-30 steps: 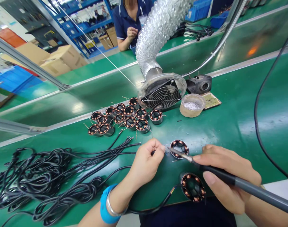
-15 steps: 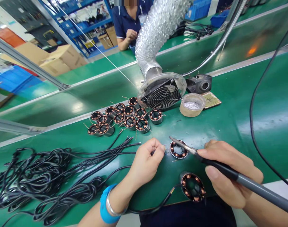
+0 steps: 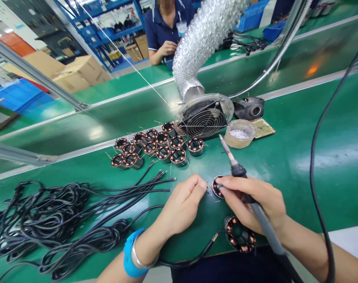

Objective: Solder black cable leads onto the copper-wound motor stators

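Observation:
My left hand (image 3: 186,204) is closed in a pinch on the end of a black cable (image 3: 151,209). Thin bare wire ends poke out past the fingertips toward a copper-wound stator (image 3: 215,189). My right hand (image 3: 260,200) grips a soldering iron (image 3: 238,170), whose tip points up and away from the stator. Thumb and forefinger of that hand touch the stator's rim and cover most of it. Nearer my body, a second stator (image 3: 240,234) lies tilted, with a cable's coloured wires (image 3: 214,237) running to it.
Several stators (image 3: 163,152) stand grouped behind my hands. A fume fan (image 3: 204,120) with a foil duct (image 3: 193,43), a solder cup (image 3: 240,133) and an iron holder (image 3: 249,108) are farther back. Coiled black cables (image 3: 49,220) cover the left. A person (image 3: 167,31) sits opposite.
My right hand has moved left onto the near stator, with the soldering iron swung upright and its tip lifted away from the stator. The left hand stays almost in place.

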Available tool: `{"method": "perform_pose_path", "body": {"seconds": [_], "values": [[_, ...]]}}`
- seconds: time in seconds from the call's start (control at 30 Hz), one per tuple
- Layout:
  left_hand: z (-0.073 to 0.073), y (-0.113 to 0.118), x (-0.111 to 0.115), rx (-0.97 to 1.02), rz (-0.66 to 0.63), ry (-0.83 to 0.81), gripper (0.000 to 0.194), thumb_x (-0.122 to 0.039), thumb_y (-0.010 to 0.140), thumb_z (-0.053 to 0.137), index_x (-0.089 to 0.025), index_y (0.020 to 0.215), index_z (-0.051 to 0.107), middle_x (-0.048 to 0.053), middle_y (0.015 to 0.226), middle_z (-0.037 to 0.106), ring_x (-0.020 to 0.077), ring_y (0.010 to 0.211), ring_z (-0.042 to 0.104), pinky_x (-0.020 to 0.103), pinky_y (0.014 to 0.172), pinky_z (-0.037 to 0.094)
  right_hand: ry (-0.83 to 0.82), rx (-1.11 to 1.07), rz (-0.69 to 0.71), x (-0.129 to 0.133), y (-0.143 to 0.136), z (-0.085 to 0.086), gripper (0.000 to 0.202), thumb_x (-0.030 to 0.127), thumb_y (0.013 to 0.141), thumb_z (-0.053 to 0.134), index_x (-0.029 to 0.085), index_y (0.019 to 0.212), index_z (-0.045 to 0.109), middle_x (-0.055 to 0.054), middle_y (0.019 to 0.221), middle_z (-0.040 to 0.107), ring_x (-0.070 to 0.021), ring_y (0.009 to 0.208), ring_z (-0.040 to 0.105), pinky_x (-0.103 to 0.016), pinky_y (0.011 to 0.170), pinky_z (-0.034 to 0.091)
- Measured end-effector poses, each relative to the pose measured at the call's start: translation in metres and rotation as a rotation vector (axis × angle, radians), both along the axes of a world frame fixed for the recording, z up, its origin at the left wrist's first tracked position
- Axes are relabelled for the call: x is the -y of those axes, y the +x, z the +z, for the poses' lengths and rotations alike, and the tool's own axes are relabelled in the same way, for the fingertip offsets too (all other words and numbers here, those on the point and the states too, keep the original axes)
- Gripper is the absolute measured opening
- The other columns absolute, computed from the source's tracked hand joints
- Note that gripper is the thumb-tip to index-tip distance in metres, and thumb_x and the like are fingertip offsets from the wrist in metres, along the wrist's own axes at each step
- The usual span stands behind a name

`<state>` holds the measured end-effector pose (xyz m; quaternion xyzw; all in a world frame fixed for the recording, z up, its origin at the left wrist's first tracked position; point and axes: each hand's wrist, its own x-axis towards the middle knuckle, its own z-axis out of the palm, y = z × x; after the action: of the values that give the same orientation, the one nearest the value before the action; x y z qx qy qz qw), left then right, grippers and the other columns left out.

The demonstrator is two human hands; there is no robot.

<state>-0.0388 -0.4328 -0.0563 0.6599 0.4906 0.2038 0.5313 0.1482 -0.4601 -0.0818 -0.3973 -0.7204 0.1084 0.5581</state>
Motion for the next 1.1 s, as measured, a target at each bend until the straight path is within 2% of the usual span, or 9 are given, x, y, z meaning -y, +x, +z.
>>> {"method": "perform_pose_path", "body": {"seconds": [0.07,0.17,0.3,0.47,0.67,0.73,0.87,1.0,1.1], "values": [[0.003,-0.002,0.001,0.0,-0.05,0.021,0.039,-0.046,0.101,0.031,-0.021,0.073,0.039,-0.004,0.068,0.04,0.0127,0.064,0.036,0.028,0.061,0.029,0.0,0.065,0.058,-0.005,-0.005,0.003,0.03,0.004,0.085,0.063,0.022,0.109,0.062,-0.004,0.099,0.075,-0.0156,0.076,0.072,-0.026,0.067,0.059],[0.006,-0.004,0.002,-0.023,-0.115,0.075,0.04,-0.047,0.102,0.025,-0.021,0.074,0.037,-0.004,0.07,0.04,0.0138,0.065,0.037,0.03,0.063,0.03,0.028,0.132,0.121,-0.009,-0.011,0.006,0.028,0.001,0.087,0.056,0.019,0.107,0.062,-0.004,0.091,0.075,-0.0138,0.069,0.071,-0.025,0.064,0.058],[0.01,-0.008,0.002,-0.087,-0.207,0.148,0.035,-0.042,0.103,0.027,-0.021,0.08,0.042,-0.001,0.078,0.046,0.0148,0.072,0.042,0.03,0.068,0.033,0.068,0.133,0.122,-0.007,-0.01,0.003,0.026,-0.001,0.085,0.055,0.018,0.103,0.062,-0.003,0.083,0.073,-0.0134,0.066,0.069,-0.024,0.063,0.056],[0.013,-0.008,-0.001,-0.214,-0.201,0.248,0.028,-0.036,0.102,0.034,-0.02,0.082,0.045,-0.002,0.078,0.046,0.015,0.073,0.043,0.03,0.069,0.032,-0.015,0.068,0.107,-0.001,-0.006,-0.001,0.03,0.001,0.083,0.057,0.018,0.107,0.058,-0.001,0.085,0.071,-0.011,0.064,0.066,-0.022,0.063,0.055],[0.004,-0.008,-0.001,-0.031,-0.143,0.037,0.034,-0.044,0.1,0.036,-0.02,0.078,0.044,-0.003,0.072,0.043,0.0133,0.068,0.039,0.027,0.062,0.031,-0.053,0.088,0.097,0.002,-0.012,0.002,0.03,0.005,0.082,0.056,0.019,0.109,0.057,0.001,0.081,0.069,-0.011,0.061,0.064,-0.023,0.06,0.055],[-0.001,-0.006,-0.001,0.111,-0.117,-0.131,0.037,-0.05,0.097,0.039,-0.02,0.077,0.044,-0.004,0.068,0.039,0.0114,0.061,0.034,0.025,0.056,0.029,-0.049,0.076,0.083,0.001,-0.014,0.002,0.03,0.005,0.083,0.055,0.02,0.109,0.057,0.002,0.08,0.069,-0.0107,0.058,0.063,-0.022,0.059,0.054],[-0.009,0.001,0.0,0.363,-0.042,-0.493,0.04,-0.057,0.088,0.051,-0.019,0.078,0.047,-0.01,0.055,0.025,0.0071,0.046,0.016,0.023,0.043,0.012,-0.044,0.046,0.044,0.002,-0.013,0.0,0.03,0.005,0.085,0.057,0.022,0.109,0.056,0.001,0.086,0.07,-0.0101,0.056,0.062,-0.022,0.06,0.055],[-0.01,0.007,0.003,0.381,0.125,-0.468,0.041,-0.054,0.081,0.063,-0.019,0.07,0.044,-0.012,0.048,0.023,0.0048,0.042,0.012,0.021,0.041,0.01,-0.09,0.013,0.013,0.005,-0.007,-0.003,0.032,0.007,0.085,0.062,0.021,0.113,0.056,0.001,0.086,0.069,-0.0094,0.058,0.06,-0.023,0.063,0.055],[-0.012,0.008,0.006,0.343,0.182,-0.414,0.041,-0.052,0.08,0.064,-0.019,0.068,0.044,-0.012,0.046,0.024,0.0042,0.042,0.014,0.019,0.04,0.011,-0.135,-0.005,0.058,0.007,-0.001,-0.003,0.041,0.012,0.08,0.066,0.018,0.118,0.053,-0.001,0.089,0.068,-0.0117,0.066,0.062,-0.025,0.066,0.056]]}}
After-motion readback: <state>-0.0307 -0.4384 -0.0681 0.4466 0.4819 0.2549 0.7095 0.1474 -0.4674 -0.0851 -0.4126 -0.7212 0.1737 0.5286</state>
